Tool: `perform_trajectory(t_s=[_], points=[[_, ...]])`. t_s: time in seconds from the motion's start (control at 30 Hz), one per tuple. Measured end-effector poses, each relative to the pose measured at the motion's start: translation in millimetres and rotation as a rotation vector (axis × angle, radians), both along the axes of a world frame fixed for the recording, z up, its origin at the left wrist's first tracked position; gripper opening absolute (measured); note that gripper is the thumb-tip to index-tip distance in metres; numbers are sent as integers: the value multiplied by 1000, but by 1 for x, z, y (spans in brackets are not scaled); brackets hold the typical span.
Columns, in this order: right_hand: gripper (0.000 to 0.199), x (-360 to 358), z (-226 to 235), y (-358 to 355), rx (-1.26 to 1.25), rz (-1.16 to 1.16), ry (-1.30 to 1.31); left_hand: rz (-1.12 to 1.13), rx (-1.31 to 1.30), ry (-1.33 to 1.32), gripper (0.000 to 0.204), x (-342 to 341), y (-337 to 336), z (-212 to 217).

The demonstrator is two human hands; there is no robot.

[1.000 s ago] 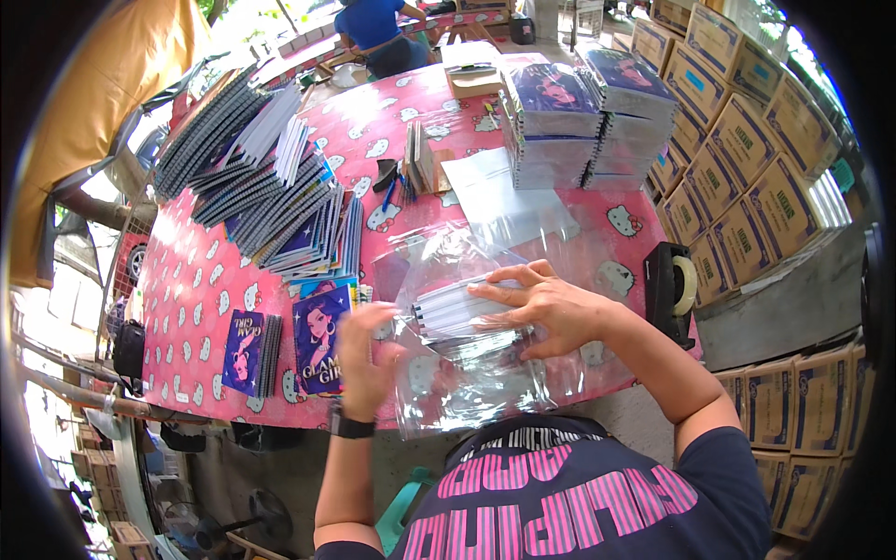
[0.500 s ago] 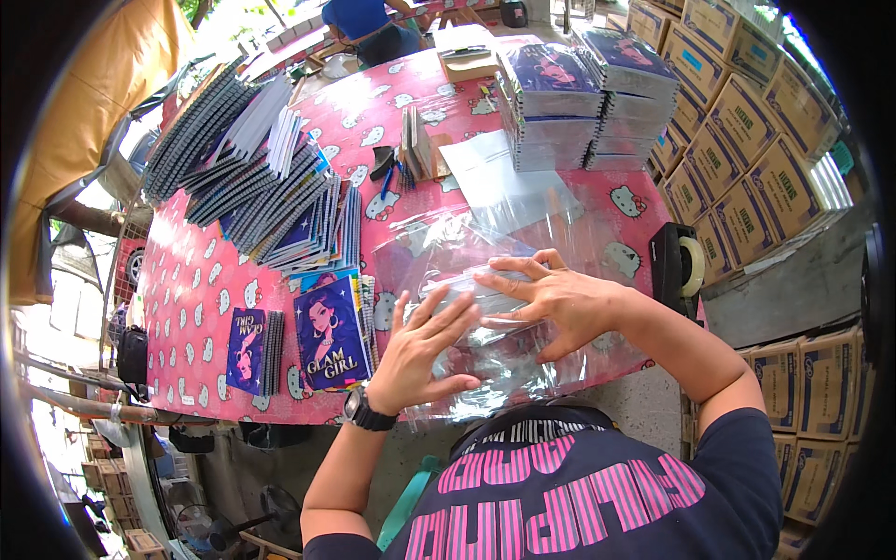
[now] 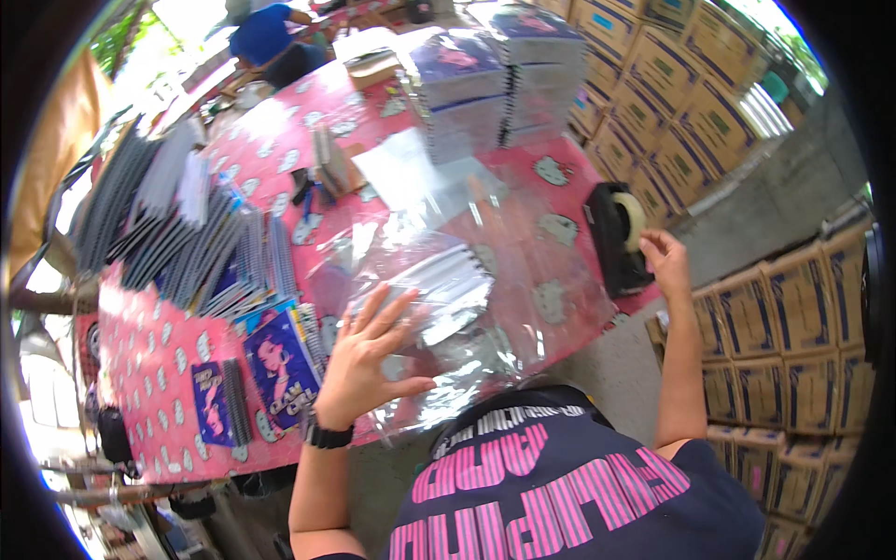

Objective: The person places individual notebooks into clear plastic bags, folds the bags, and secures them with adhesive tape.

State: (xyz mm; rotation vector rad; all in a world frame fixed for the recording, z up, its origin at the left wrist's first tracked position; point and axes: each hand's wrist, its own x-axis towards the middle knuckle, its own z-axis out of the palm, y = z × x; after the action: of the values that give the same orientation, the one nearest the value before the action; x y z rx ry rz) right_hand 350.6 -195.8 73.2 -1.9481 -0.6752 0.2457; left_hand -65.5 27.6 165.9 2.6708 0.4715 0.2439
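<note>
A clear plastic sheet [image 3: 523, 322] lies crinkled over the near part of the table, around a white-edged stack that looks like spiral notebooks [image 3: 443, 285]. My left hand [image 3: 369, 359], a dark watch on its wrist, rests on the plastic at the stack's left side with fingers spread. Over at the table's right edge stands a black tape dispenser [image 3: 611, 245] with a pale tape roll [image 3: 631, 224]. My right hand [image 3: 667, 264] is at this dispenser, fingers bent and their tips pinched at the tape; the tape end itself is too small to see.
Many spiral notebooks [image 3: 201, 247] lie fanned at the left, with purple-covered ones [image 3: 280, 364] nearer. Tall notebook stacks [image 3: 457, 93] stand at the back. Cartons [image 3: 709, 121] are piled to the right. A person in blue [image 3: 266, 42] sits beyond the pink table [image 3: 154, 373].
My right hand has left the plastic-covered stack and moved right to the tape dispenser. The left hand stays on the plastic. The whole view has shifted and turned slightly.
</note>
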Motion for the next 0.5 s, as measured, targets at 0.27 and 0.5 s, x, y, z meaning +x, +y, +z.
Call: perform_trajectory(t_s=[0.27,0.5], points=[[28,9,-42,-34,-69,-121,286,8,21,-43,80,4,-2,-3],[17,-46,-17,-54,31,-223,139,13,31,-49,81,4,0,-6]])
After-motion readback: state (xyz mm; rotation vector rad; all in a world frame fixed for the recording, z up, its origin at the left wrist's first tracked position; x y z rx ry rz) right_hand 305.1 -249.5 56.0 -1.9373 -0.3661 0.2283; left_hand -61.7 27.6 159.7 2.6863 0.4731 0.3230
